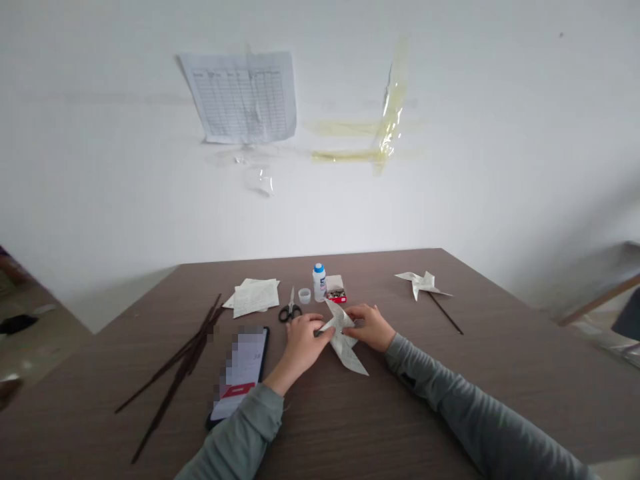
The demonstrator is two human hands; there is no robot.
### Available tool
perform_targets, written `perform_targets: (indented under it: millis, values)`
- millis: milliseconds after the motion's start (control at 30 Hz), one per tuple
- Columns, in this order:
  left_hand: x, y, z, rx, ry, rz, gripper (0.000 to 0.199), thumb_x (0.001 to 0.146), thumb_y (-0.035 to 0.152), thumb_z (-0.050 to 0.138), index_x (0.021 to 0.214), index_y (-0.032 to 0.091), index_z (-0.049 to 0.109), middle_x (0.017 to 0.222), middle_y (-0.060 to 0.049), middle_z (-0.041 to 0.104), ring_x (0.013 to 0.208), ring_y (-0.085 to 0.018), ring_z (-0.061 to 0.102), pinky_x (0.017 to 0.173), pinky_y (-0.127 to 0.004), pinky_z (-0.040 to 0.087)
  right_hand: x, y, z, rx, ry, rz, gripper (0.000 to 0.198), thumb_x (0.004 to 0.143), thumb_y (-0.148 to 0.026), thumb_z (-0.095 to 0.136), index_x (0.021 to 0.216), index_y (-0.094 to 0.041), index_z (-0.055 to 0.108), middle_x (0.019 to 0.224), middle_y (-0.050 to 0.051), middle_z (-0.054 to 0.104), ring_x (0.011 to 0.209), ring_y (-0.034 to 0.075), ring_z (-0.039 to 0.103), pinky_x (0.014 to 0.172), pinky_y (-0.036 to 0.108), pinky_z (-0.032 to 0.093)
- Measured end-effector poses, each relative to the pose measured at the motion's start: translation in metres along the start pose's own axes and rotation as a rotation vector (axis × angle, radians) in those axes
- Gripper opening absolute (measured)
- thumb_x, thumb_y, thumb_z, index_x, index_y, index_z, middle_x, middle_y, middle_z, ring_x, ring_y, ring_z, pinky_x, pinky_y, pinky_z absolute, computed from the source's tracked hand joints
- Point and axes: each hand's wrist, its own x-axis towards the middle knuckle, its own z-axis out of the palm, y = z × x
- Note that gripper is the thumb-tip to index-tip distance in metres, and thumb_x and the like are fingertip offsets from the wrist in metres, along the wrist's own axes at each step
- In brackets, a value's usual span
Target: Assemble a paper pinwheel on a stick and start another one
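Observation:
Between my two hands is a white paper pinwheel (345,348) with printing on it, its blades folded toward the middle. My left hand (303,339) grips it from the left, thumb near the centre. From the right, my right hand (371,327) pinches another blade near the centre. Whether a pin or stick is at its middle I cannot tell. Just beyond stand a white glue bottle (319,283) with a blue cap and a small red box (337,296) of metal pins. Black-handled scissors (290,311) lie beyond my left hand.
A finished pinwheel (423,283) on a dark stick lies at the right. Left are several brown sticks (187,357), a phone (240,380) and stacked paper squares (256,297). A small clear cup (305,295) stands beside the bottle. The wall (350,213) rises behind the table.

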Motion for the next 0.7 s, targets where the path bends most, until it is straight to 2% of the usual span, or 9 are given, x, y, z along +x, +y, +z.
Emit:
perform_targets:
  millis: [133, 267, 467, 700]
  values:
    - [0.000, 0.001, -0.001, 0.011, 0.011, -0.027, 0.014, 0.107, 0.038, 0.093, 0.108, 0.033, 0.106, 0.151, -0.012, 0.099, 0.153, -0.043, 0.087, 0.140, -0.064, 0.059, 0.000, 0.002, 0.001, -0.001, -0.002, -0.009, 0.032, 0.090, -0.031, 0.103, 0.122, -0.032, 0.102, 0.121, 0.010, 0.099, 0.128, 0.047, 0.092, 0.142, 0.098, 0.044]
    - [-0.001, 0.002, -0.004, 0.042, -0.004, -0.036, 0.012, 0.106, 0.033, 0.094, 0.107, 0.033, 0.106, 0.155, -0.013, 0.097, 0.156, -0.044, 0.085, 0.142, -0.066, 0.057, 0.000, 0.005, 0.003, 0.013, -0.002, -0.028, 0.033, 0.091, -0.033, 0.103, 0.124, -0.034, 0.102, 0.118, 0.010, 0.099, 0.122, 0.047, 0.094, 0.141, 0.097, 0.048]
    - [-0.002, 0.003, -0.006, 0.109, 0.001, -0.060, 0.013, 0.109, 0.030, 0.093, 0.106, 0.032, 0.106, 0.157, -0.014, 0.096, 0.158, -0.045, 0.083, 0.143, -0.072, 0.055, 0.001, 0.012, 0.006, -0.040, 0.021, -0.043, 0.039, 0.093, -0.033, 0.103, 0.132, -0.036, 0.102, 0.119, 0.011, 0.098, 0.139, 0.051, 0.088, 0.142, 0.100, 0.043]
    - [-0.006, 0.003, -0.007, 0.177, 0.012, -0.066, 0.014, 0.112, 0.036, 0.093, 0.113, 0.034, 0.107, 0.156, -0.013, 0.096, 0.160, -0.047, 0.080, 0.144, -0.074, 0.054, 0.002, 0.016, 0.005, -0.072, 0.035, -0.036, 0.035, 0.097, -0.029, 0.099, 0.130, -0.039, 0.101, 0.120, 0.010, 0.098, 0.146, 0.051, 0.086, 0.143, 0.100, 0.042]
